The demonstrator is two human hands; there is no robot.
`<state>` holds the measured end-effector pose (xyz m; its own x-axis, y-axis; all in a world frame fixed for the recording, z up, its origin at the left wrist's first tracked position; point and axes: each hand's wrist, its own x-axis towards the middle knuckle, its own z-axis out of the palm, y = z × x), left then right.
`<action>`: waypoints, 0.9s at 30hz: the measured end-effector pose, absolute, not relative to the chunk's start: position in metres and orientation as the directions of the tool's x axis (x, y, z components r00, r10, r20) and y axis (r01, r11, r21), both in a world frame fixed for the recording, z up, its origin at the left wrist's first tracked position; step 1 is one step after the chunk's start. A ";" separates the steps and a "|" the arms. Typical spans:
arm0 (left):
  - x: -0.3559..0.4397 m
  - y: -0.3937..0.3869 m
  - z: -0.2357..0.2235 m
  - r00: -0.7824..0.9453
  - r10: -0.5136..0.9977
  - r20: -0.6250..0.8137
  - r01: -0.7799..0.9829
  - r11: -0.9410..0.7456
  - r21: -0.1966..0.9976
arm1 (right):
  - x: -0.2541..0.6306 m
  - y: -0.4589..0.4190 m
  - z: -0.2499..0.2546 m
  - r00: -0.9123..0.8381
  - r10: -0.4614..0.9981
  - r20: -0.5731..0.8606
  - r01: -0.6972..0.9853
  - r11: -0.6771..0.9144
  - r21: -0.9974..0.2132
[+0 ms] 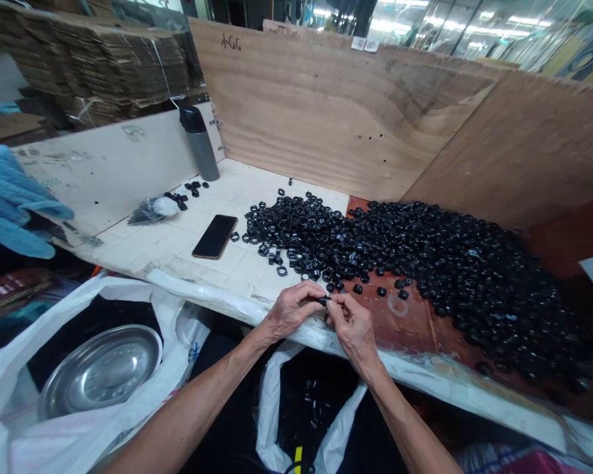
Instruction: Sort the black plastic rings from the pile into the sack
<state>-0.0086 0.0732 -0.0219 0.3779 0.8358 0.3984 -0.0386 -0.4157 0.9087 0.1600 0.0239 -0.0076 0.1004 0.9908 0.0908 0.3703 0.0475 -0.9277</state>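
Close together at the table's front edge, my left hand (292, 309) and my right hand (350, 324) pinch one small black plastic part (323, 300) between their fingertips. Its exact shape is partly covered by the fingers. Just beyond my hands lies a heap of black rings (306, 230), some scattered singly on the pale board. To the right it runs into a larger pile of small black caps (464, 263) on a reddish-brown surface. Below my hands an open white sack (271, 408) hangs at the edge, with black pieces dimly visible inside.
A phone (215, 236) lies left of the rings, with a grey bottle (201, 148) behind it. A clear plastic bag (148, 210) sits nearby. Wooden panels (346, 112) wall the back. At lower left, a metal bowl (103, 368) rests in a white sack; a blue glove (14, 197) hangs above.
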 end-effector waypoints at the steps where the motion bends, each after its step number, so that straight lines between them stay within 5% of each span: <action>1: -0.009 0.073 -0.021 0.380 0.847 0.370 -0.043 -0.384 0.922 | 0.160 0.025 -0.007 0.097 0.987 0.129 0.406 0.079 -0.911; 6: -0.010 0.074 -0.018 0.413 0.888 0.201 -0.098 -0.176 0.980 | 0.164 0.029 -0.003 -0.021 0.933 0.360 0.581 0.304 -0.755; 12: -0.010 0.074 -0.019 0.403 0.877 0.262 -0.063 -0.259 0.964 | 0.167 0.033 -0.002 -0.030 0.951 0.309 0.563 0.272 -0.781; 18: -0.011 0.075 -0.020 0.412 0.902 0.133 -0.109 -0.096 0.989 | 0.167 0.038 -0.003 -0.177 0.829 0.531 0.531 0.534 -0.657; 27: -0.008 0.074 -0.027 0.390 0.803 0.451 -0.031 -0.478 0.878 | 0.152 0.031 -0.015 0.114 0.973 0.203 0.653 0.080 -0.753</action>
